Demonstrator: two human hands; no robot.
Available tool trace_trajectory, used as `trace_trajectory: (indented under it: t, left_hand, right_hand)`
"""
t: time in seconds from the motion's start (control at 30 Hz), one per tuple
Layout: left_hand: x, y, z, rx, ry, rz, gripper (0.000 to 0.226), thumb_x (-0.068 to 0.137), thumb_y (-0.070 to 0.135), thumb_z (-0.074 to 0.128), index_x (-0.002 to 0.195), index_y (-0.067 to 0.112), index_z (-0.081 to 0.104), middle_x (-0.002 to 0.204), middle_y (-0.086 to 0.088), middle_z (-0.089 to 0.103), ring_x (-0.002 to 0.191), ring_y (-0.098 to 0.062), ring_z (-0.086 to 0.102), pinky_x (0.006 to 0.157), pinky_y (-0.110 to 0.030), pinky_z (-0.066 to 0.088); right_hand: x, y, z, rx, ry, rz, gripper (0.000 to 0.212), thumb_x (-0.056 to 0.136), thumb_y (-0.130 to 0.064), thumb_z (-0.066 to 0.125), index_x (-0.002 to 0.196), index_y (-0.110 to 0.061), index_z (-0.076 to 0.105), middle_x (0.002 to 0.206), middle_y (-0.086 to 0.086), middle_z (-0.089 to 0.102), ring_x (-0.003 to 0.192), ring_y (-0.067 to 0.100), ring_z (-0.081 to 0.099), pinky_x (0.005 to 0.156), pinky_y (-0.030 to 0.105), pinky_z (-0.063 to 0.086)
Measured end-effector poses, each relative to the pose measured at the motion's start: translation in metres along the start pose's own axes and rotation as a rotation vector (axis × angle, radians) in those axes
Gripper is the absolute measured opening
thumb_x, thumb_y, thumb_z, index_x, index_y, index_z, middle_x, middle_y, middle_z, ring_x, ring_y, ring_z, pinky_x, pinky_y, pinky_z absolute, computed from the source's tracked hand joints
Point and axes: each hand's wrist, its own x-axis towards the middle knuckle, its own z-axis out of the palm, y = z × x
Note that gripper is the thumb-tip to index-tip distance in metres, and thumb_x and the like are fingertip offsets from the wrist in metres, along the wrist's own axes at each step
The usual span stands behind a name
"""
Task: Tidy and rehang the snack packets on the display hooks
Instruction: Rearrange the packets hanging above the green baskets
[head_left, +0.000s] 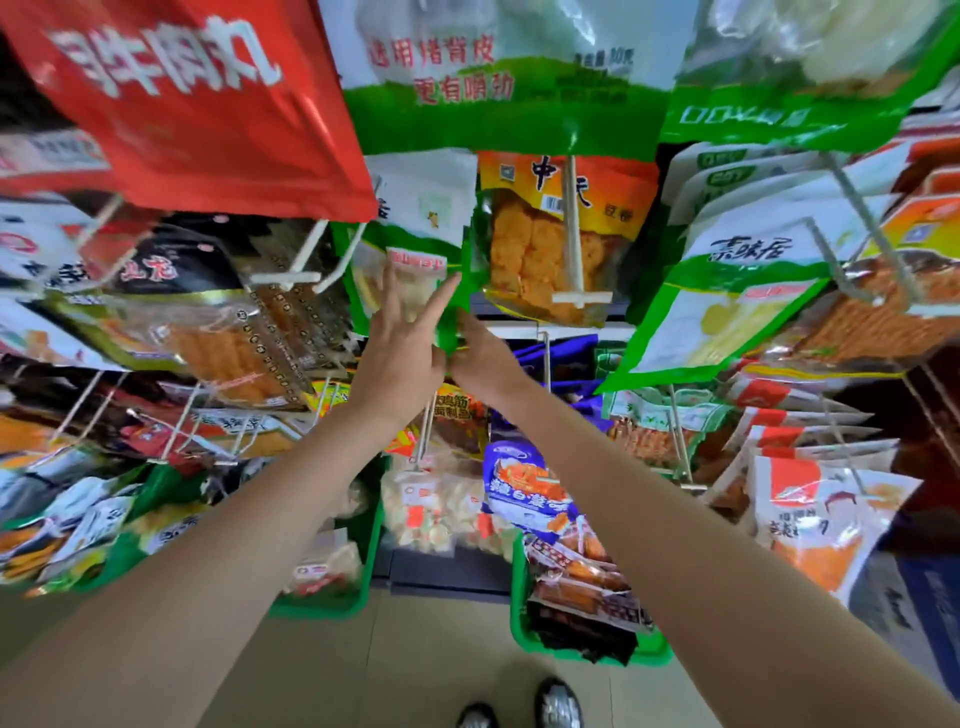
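Two bare forearms are stretched up from the bottom edge toward the rack. The left hand (402, 345) is held open, fingers straight and spread, laid against the face of a green-and-white packet (415, 234) hanging at centre. The right hand (480, 356) is pressed to that packet's lower right green edge; its fingers are hidden, so its grip cannot be told. Just right, an orange packet (550, 249) is hung on a white hook (574, 244).

Shop, snack packets (566, 234) on display hooks (574, 244), stocked green bins (519, 613)
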Motion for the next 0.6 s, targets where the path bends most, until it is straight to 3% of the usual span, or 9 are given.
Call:
trace_trajectory:
  t: [0.13,0.27,0.43,0.5,0.6]
  left_hand:
    - [-0.005,-0.008,-0.01,0.078,-0.054,0.012,0.084,0.081,-0.007,0.049,0.143,0.042,0.019,0.154,-0.016,-0.012,0.139,-0.041,0.016,0.101,-0.046,0.042]
    - [-0.01,-0.012,-0.02,0.126,-0.17,0.05,0.083,0.083,-0.002,0.05,0.144,0.04,0.013,0.156,-0.006,-0.004,0.136,-0.037,0.028,0.093,-0.045,0.045]
    - [-0.016,-0.005,-0.013,0.041,-0.216,0.109,0.077,0.084,0.001,0.051,0.147,0.024,0.012,0.155,-0.004,0.011,0.138,-0.03,0.024,0.109,-0.04,0.03]
    - [-0.018,0.005,-0.009,0.019,-0.229,0.119,0.075,0.084,0.002,0.051,0.147,0.018,0.013,0.155,-0.006,0.014,0.138,-0.031,0.025,0.111,-0.04,0.028]
    - [-0.025,0.022,-0.003,0.005,-0.256,0.138,0.073,0.086,0.005,0.051,0.147,0.017,0.013,0.154,-0.009,0.013,0.138,-0.032,0.025,0.111,-0.041,0.028]
  right_hand:
    - [-0.004,-0.004,0.025,0.055,-0.044,-0.048,0.06,0.087,0.004,0.044,0.143,-0.007,0.026,0.14,0.018,0.045,0.127,0.033,0.046,0.1,0.037,0.039]
    - [-0.006,-0.003,0.024,0.137,-0.042,0.045,0.067,0.086,0.004,0.047,0.146,-0.009,0.02,0.146,0.013,0.038,0.13,0.029,0.043,0.105,0.04,0.038]
    - [-0.017,0.003,0.002,0.176,0.07,0.068,0.058,0.084,0.005,0.046,0.139,-0.007,0.034,0.14,0.011,0.045,0.124,0.027,0.05,0.104,0.04,0.041]
    - [-0.024,0.004,-0.01,0.137,0.122,0.063,0.054,0.084,0.004,0.046,0.137,-0.007,0.04,0.138,0.011,0.048,0.121,0.028,0.051,0.099,0.035,0.041]
    - [-0.041,0.01,-0.029,0.114,0.218,0.08,0.05,0.083,0.005,0.045,0.131,-0.01,0.048,0.129,0.014,0.056,0.109,0.029,0.056,0.099,0.04,0.044]
